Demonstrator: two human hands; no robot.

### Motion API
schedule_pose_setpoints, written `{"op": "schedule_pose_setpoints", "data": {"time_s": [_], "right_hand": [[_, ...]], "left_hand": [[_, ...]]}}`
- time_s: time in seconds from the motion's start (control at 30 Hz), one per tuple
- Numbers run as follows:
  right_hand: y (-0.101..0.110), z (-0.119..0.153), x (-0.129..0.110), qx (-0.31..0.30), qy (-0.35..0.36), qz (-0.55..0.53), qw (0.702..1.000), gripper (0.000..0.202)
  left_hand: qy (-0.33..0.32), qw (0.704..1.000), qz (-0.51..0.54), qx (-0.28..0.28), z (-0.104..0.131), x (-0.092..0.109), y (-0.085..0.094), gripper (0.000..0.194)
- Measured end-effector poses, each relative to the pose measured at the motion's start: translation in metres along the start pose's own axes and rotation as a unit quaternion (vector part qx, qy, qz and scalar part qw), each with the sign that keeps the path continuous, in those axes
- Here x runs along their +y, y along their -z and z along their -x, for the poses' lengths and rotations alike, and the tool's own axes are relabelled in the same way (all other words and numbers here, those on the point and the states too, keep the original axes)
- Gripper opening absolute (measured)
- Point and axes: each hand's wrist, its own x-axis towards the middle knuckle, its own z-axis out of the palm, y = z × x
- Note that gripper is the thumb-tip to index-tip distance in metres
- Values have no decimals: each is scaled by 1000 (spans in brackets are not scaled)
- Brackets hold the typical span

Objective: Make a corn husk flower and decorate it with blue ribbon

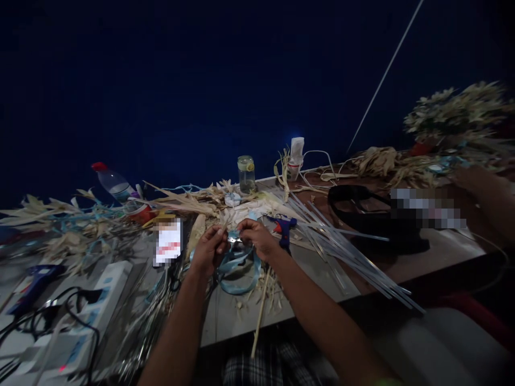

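Note:
Near the middle of the table, my left hand (210, 247) is closed in a pinch on a pale, thin husk piece, whose tip stands up beside the fingers. My right hand (256, 237) sits just to its right, fingers pinched on the end of a light blue ribbon (240, 288). The ribbon runs between the two hands and hangs in loops below them. Dry husk scraps and a thin straw stalk (260, 316) lie beneath. A blue glue gun (285, 229) rests just right of my right hand.
Clear glue sticks (354, 257) and a black strap-like object (362, 214) lie right. A jar (246, 174) and cup (294, 169) stand behind. Left are a power strip (102, 300), a phone (168, 244), another glue gun (36, 287) and a tilted bottle (115, 182). Another person's hand reaches in at far right.

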Motion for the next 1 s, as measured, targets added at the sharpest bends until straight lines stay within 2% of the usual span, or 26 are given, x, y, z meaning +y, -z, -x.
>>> {"op": "schedule_pose_setpoints", "data": {"time_s": [0.17,0.4,0.63,0.77,1.0], "right_hand": [[5,2,0,-4,-13,-29,999,13],[5,7,-1,-46,-29,-76,996,13],[1,9,-1,-66,-55,-60,995,11],[0,9,0,-82,-70,-54,993,18],[1,5,5,-60,-71,-53,994,26]], "left_hand": [[-1,1000,2,-5,-1,-2,2,21],[1,1000,7,-28,-3,-6,3,19],[6,1000,0,-16,-3,-8,3,21],[8,1000,0,-12,-4,-9,4,24],[13,1000,1,-23,-4,-10,3,21]]}}
